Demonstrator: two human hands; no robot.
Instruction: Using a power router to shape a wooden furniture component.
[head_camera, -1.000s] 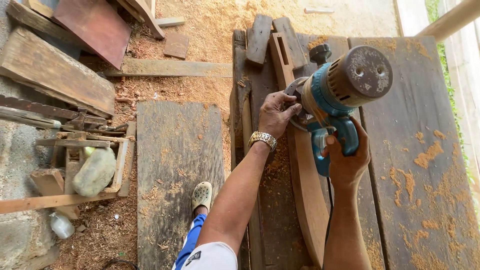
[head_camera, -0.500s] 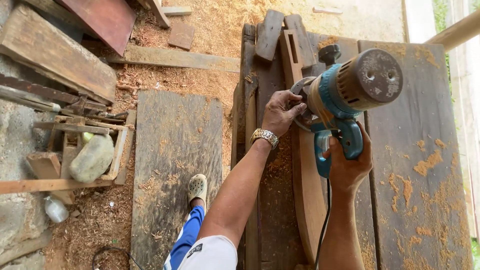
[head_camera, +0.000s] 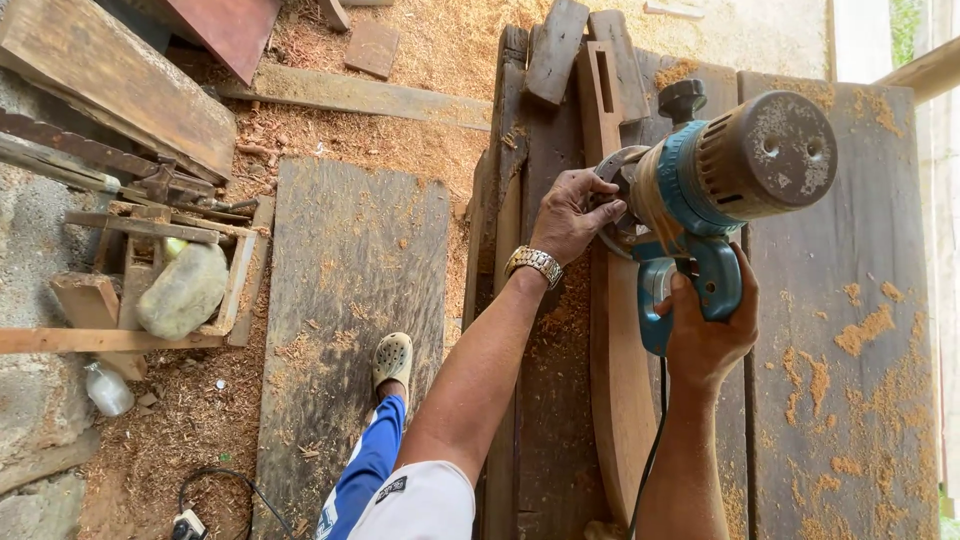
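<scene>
Left hand (head_camera: 572, 215): fingers curled closed on the sander's front guard, steadying it.
Curved board (head_camera: 618, 400): centre of frame, on the counter (head_camera: 850, 300), under the tool.
Sander (head_camera: 715, 195): blue, upper right, pressed onto the board.
Right hand (head_camera: 705, 335): wrapped tight around its handle.

The one camera sits on my head and looks almost straight down, past my chest and arms. It is close: my left hand (head_camera: 572, 215) and right hand (head_camera: 707, 330) fill the middle of the frame, with the blue power tool (head_camera: 715, 200) rising toward the lens. To my left the view takes in the sawdust-covered floor (head_camera: 210, 430) and my foot (head_camera: 392, 358) far below; to my right, the dark plank bench (head_camera: 850, 330). There is no second view to share anything with.
</scene>
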